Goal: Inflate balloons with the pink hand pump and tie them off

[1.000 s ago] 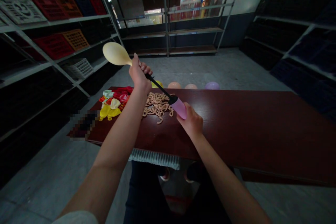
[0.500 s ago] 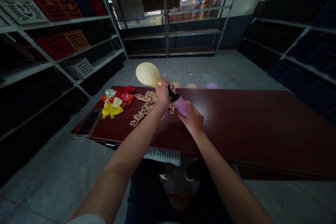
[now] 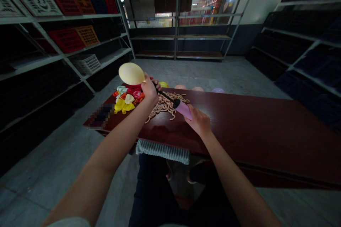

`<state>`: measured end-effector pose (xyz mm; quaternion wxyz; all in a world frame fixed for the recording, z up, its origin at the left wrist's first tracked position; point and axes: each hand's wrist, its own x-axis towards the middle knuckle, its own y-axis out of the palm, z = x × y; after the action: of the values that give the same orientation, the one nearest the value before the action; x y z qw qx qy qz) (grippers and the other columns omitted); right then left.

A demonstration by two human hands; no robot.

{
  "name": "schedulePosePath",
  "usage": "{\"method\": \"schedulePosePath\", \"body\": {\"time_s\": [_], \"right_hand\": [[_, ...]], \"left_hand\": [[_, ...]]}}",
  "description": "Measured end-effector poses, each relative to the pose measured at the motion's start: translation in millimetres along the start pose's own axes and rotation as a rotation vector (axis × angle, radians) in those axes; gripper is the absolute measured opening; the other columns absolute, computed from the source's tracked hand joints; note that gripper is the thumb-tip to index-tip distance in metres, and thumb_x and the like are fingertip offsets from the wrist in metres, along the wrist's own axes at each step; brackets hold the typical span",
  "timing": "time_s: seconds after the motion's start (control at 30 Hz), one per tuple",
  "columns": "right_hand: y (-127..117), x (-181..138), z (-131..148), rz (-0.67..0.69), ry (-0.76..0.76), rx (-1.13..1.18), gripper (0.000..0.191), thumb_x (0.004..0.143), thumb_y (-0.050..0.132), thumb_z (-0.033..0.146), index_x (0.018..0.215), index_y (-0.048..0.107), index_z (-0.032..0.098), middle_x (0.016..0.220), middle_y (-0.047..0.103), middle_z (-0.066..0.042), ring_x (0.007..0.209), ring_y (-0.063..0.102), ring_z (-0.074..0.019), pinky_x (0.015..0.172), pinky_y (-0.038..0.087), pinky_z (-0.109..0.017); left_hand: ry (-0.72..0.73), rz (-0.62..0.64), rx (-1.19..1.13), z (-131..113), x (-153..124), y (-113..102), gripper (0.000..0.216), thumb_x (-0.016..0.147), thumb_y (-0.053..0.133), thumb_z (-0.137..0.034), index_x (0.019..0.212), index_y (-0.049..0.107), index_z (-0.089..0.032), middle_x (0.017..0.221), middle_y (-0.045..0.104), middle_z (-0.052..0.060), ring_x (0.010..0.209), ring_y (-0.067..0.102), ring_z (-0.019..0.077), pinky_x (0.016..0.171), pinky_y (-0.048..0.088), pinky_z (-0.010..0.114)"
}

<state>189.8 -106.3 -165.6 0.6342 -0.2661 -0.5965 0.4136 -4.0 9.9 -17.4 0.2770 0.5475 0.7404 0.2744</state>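
Note:
A pale yellow balloon [image 3: 131,73], partly inflated, sticks out to the left of my left hand [image 3: 150,88]. My left hand is closed around the front end of a balloon hand pump [image 3: 183,109] and the balloon's neck. My right hand [image 3: 199,120] grips the pump's pink barrel. Between the two hands the pump's black rod shows, drawn out. Beneath it, a heap of beige curly strands [image 3: 167,106] lies on the dark red table [image 3: 253,124]. Left of the strands is a pile of limp balloons [image 3: 125,104] in yellow, red, orange and white.
A blurred-out flat object [image 3: 101,116] lies at the table's left corner. Beyond the far edge show several inflated balloons, among them a purple balloon [image 3: 218,90]. A grey ribbed cloth [image 3: 162,151] hangs at the near edge. Shelves with crates [image 3: 65,39] stand at the left.
My left hand has moved left with the balloon, away from my right hand. The pump's black rod is now pulled out between them. The view has shifted slightly.

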Motion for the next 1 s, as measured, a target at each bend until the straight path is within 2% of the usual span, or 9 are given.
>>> {"method": "schedulePosePath", "body": {"time_s": [0.17, 0.3, 0.4, 0.53, 0.73, 1.0], "right_hand": [[4, 0, 2, -0.032, -0.064, 0.027, 0.048, 0.095, 0.053, 0.032, 0.141, 0.054, 0.019, 0.111, 0.073, -0.011, 0.093, 0.068, -0.0230, 0.075, 0.047, -0.031], [4, 2, 2, -0.153, -0.042, 0.074, 0.047, 0.092, 0.059, 0.032, 0.137, 0.056, 0.019, 0.111, 0.074, -0.009, 0.089, 0.070, -0.0217, 0.071, 0.046, -0.030], [1, 5, -1, -0.239, 0.107, 0.076, 0.047, 0.088, 0.066, 0.037, 0.132, 0.059, 0.020, 0.111, 0.075, -0.008, 0.088, 0.070, -0.0223, 0.069, 0.044, -0.030], [-1, 8, -6, -0.229, 0.271, 0.049, 0.039, 0.087, 0.067, 0.043, 0.118, 0.065, 0.019, 0.100, 0.076, -0.009, 0.082, 0.069, -0.0235, 0.066, 0.040, -0.030], [-2, 10, -7, -0.209, 0.310, 0.089, 0.034, 0.085, 0.066, 0.040, 0.113, 0.066, 0.021, 0.096, 0.075, -0.007, 0.081, 0.067, -0.0229, 0.066, 0.038, -0.030], [0, 9, -10, -0.199, 0.314, 0.056, 0.039, 0.086, 0.065, 0.042, 0.116, 0.065, 0.018, 0.098, 0.075, -0.010, 0.084, 0.067, -0.0253, 0.065, 0.038, -0.031]], "left_hand": [[0.030, -0.004, 0.050, -40, 24, 1, 0.052, 0.090, 0.058, -0.067, 0.071, 0.037, -0.023, 0.047, 0.036, -0.008, 0.033, 0.033, 0.0072, 0.035, 0.022, 0.020], [0.083, 0.032, 0.047, -39, 23, 19, 0.056, 0.088, 0.058, -0.070, 0.069, 0.035, -0.022, 0.046, 0.034, -0.008, 0.034, 0.032, 0.0073, 0.035, 0.022, 0.020], [0.145, 0.037, 0.017, -25, 17, 34, 0.057, 0.089, 0.057, -0.069, 0.067, 0.033, -0.022, 0.045, 0.030, -0.008, 0.034, 0.031, 0.0074, 0.035, 0.023, 0.021], [0.202, 0.040, -0.033, -7, 13, 47, 0.055, 0.093, 0.057, -0.063, 0.065, 0.032, -0.022, 0.045, 0.027, -0.007, 0.034, 0.031, 0.0075, 0.036, 0.025, 0.022], [0.158, 0.077, -0.025, 23, 5, 57, 0.056, 0.092, 0.059, -0.061, 0.063, 0.033, -0.022, 0.044, 0.026, -0.008, 0.034, 0.029, 0.0063, 0.037, 0.025, 0.022], [0.060, 0.140, 0.056, 96, -35, 45, 0.058, 0.093, 0.057, -0.061, 0.057, 0.034, -0.021, 0.041, 0.029, -0.007, 0.032, 0.032, 0.0066, 0.037, 0.028, 0.022]]}}
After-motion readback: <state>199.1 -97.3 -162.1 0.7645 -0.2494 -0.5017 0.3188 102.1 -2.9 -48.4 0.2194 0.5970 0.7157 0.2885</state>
